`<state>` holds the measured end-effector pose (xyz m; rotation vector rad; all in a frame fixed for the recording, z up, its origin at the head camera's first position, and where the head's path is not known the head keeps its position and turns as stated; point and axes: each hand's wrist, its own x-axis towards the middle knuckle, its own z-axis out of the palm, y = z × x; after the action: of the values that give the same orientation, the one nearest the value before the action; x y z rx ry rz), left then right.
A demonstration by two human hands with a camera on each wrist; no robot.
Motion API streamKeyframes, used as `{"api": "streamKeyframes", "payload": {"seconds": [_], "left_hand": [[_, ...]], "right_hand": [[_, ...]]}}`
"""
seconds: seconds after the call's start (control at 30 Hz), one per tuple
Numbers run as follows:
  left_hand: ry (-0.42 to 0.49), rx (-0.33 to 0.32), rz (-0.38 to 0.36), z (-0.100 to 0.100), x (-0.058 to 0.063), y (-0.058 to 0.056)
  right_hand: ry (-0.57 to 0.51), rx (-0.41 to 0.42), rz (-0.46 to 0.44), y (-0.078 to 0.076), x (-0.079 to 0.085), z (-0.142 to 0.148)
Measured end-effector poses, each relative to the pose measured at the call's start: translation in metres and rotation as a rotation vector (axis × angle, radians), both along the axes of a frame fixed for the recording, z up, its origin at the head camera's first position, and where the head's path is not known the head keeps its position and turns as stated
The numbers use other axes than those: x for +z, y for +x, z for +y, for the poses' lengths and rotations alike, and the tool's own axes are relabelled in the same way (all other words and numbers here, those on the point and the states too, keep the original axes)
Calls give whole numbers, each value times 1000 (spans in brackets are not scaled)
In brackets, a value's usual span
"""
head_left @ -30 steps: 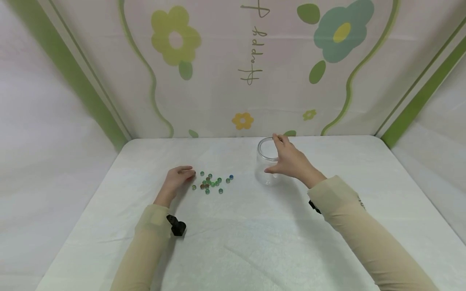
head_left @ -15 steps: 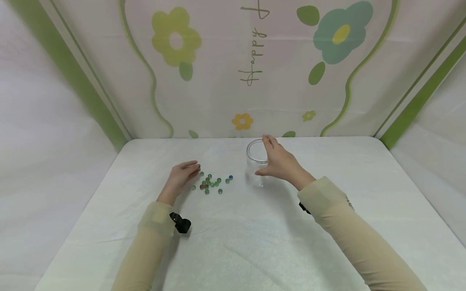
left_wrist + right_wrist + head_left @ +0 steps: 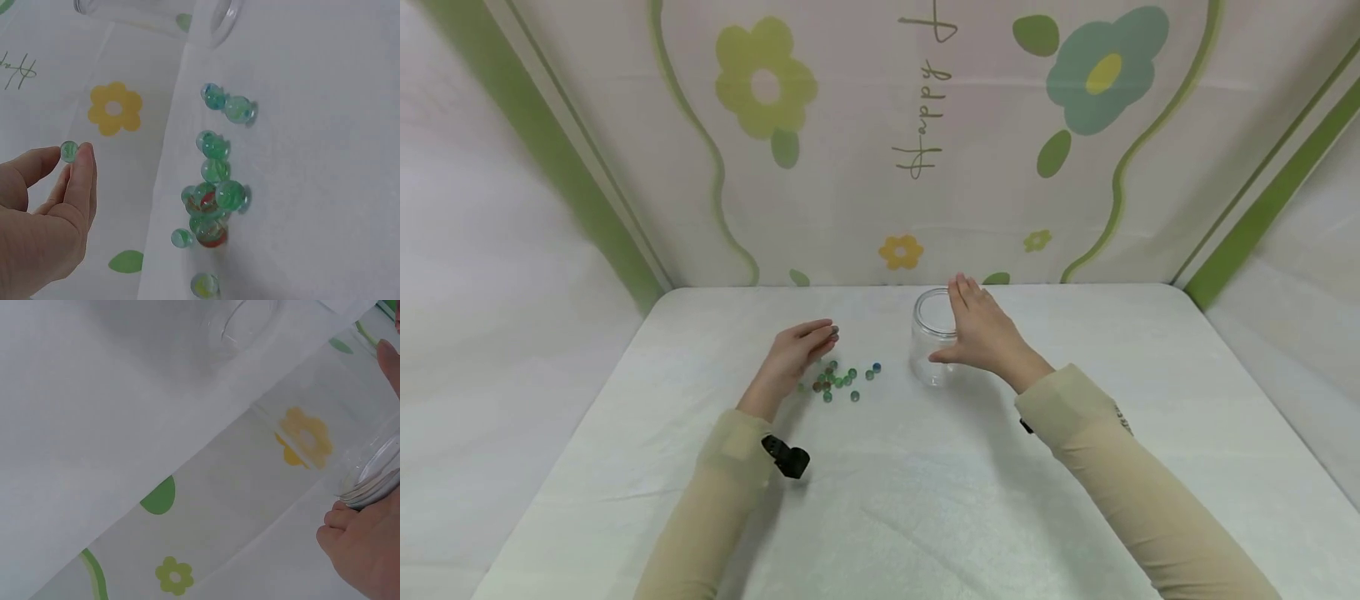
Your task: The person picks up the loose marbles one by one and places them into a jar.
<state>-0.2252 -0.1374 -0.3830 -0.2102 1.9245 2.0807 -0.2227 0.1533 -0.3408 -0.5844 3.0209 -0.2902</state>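
Observation:
My left hand (image 3: 792, 358) pinches a clear green glass marble (image 3: 69, 151) between thumb and fingertips, raised above the table. Below it, to the right in the left wrist view, lies a loose cluster of marbles (image 3: 838, 382), mostly green, a few with red or blue. My right hand (image 3: 988, 333) holds a clear glass jar (image 3: 922, 350) from its right side, fingers at the rim and thumb along the near wall. The jar stands upright with its mouth uncovered. In the right wrist view, fingers wrap close to the jar's rim (image 3: 375, 481).
A white cloth covers the table (image 3: 880, 500). Behind it hangs a curtain (image 3: 850, 192) printed with flowers and lettering, close to the jar. White side walls with green bands flank the table. The marbles lie loose to the jar's left.
My left hand has risen from beside the marbles and moved right with a marble. The jar has shifted left with my right hand, then stayed nearly still.

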Motion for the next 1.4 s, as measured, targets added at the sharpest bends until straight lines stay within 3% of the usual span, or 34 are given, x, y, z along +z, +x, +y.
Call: {"api": "streamKeyframes", "payload": {"seconds": [0.33,0.57,1.0,1.4], "left_hand": [[136,-9,-48,28,22,-1],[143,-39,-36,51,34,-3],[150,-79,-20,83,43,-7],[160,-86,11,99,46,-8]], "right_hand": [[-6,-6,-28,0,1,-2],[-7,-7,-28,-1,0,-2],[-28,-15,-54,-2,-1,-2],[-34,-14,-66,-3,-2,-3]]}}
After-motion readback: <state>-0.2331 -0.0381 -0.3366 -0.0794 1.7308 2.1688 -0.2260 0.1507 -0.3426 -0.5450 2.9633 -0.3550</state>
